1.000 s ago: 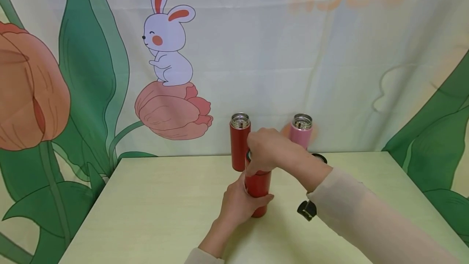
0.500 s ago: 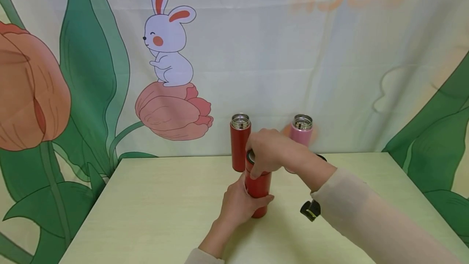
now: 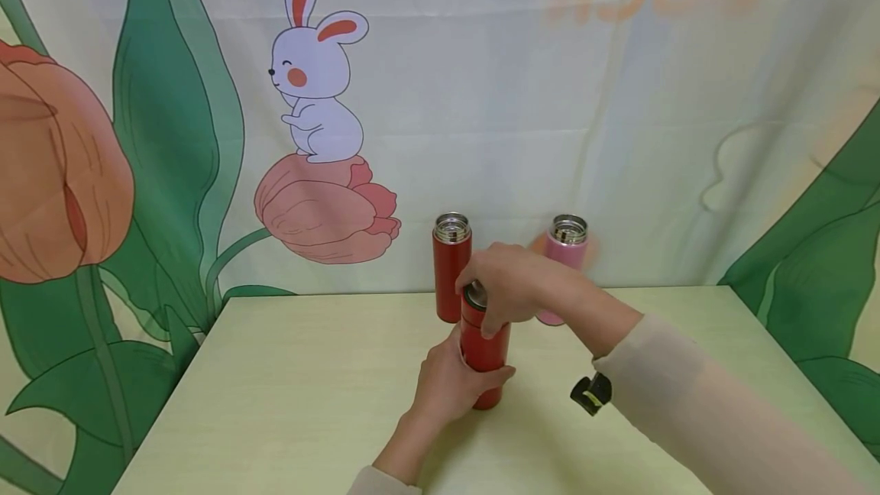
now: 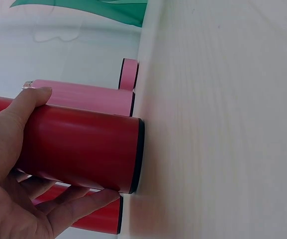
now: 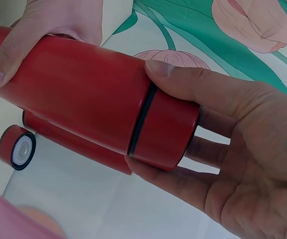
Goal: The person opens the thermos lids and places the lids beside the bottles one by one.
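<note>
A red thermos bottle [image 3: 485,354] stands upright on the table, its red lid [image 5: 170,132] seated on top above a dark ring. My left hand [image 3: 450,379] grips the bottle's body from the left, thumb across the near side; the left wrist view shows the fingers [image 4: 83,206] beneath it. From above, my right hand [image 3: 512,281] holds the lid by its sides. In the right wrist view its thumb [image 5: 168,72] lies at the seam between lid and bottle, with fingers on the opposite side. Part of the lid's top is covered by the right hand.
Behind stand a lidless red thermos [image 3: 451,270] and a lidless pink thermos [image 3: 565,252], partly hidden by the right arm. A loose red lid [image 5: 15,147] and a pink lid [image 4: 129,74] rest on the table near them. A printed curtain [image 3: 440,98] hangs behind the table.
My right hand has turned round the lid, its wrist and forearm shifting slightly right, and more of the lid's top shows. My left hand and the bottle stay in place.
</note>
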`<state>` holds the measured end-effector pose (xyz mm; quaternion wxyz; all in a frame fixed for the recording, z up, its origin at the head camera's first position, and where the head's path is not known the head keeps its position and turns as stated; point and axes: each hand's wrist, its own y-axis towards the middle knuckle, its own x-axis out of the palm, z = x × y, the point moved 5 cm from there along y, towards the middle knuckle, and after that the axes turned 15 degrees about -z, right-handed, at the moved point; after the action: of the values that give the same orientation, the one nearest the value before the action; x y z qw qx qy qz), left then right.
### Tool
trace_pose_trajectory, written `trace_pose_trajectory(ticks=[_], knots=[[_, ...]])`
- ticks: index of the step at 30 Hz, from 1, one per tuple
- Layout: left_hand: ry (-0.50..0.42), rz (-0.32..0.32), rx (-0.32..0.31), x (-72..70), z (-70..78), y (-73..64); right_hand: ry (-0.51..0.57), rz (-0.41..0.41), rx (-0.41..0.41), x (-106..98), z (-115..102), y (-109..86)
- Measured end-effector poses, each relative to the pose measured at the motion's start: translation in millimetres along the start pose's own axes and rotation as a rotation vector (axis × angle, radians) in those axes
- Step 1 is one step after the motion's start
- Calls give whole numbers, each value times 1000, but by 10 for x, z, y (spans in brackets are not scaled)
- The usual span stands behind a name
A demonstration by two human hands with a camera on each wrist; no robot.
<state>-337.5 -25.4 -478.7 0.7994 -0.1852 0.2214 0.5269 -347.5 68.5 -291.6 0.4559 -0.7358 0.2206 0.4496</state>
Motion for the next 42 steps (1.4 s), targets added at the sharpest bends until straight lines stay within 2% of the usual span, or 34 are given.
trace_pose_trajectory(ticks=[9, 21, 25, 28, 31, 35, 39, 42], knots=[[-12, 0, 7, -4, 4, 0, 1, -11, -49, 5, 32, -11], [0, -7, -8, -2, 34, 19, 92, -14, -44, 32, 100, -24], [1, -6, -16, 10, 33, 20, 92, 18, -42, 45, 129, -42], [5, 6, -17, 15, 20, 16, 62, 72, 1, 30, 138, -62], [15, 19, -1, 7, 8, 12, 35, 118, 89, 4, 123, -73], [28, 25, 20, -6, 10, 7, 4, 122, 207, -15, 71, -67], [24, 29, 12, -9, 14, 3, -41, 120, 263, -8, 19, -37], [17, 27, 0, -2, 14, 10, -36, 129, 268, 5, 2, -7]])
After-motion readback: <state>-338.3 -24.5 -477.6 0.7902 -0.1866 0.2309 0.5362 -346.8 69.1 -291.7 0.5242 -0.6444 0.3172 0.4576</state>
